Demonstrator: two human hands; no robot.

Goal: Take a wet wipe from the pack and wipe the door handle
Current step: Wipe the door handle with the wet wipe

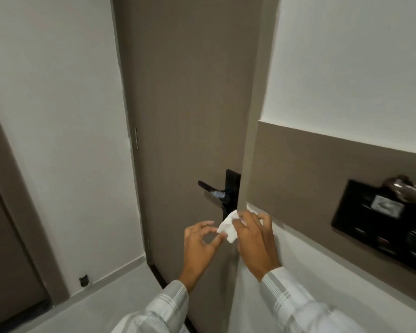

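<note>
A black lever door handle (pixel 210 188) on a black backplate sits on the grey-brown door (pixel 190 104), near its right edge. Just below the handle, my right hand (pixel 253 239) holds a crumpled white wet wipe (pixel 228 228). My left hand (pixel 202 243) is beside it, and its fingertips pinch the wipe's lower left corner. Both hands are a short way under the handle and do not touch it. The wipe pack is not in view.
A black wall panel (pixel 382 224) with switches and a card slot is mounted on the grey-brown band at the right. White walls flank the door. A second door frame (pixel 15 212) stands at the far left, and a pale floor (pixel 94 304) lies below.
</note>
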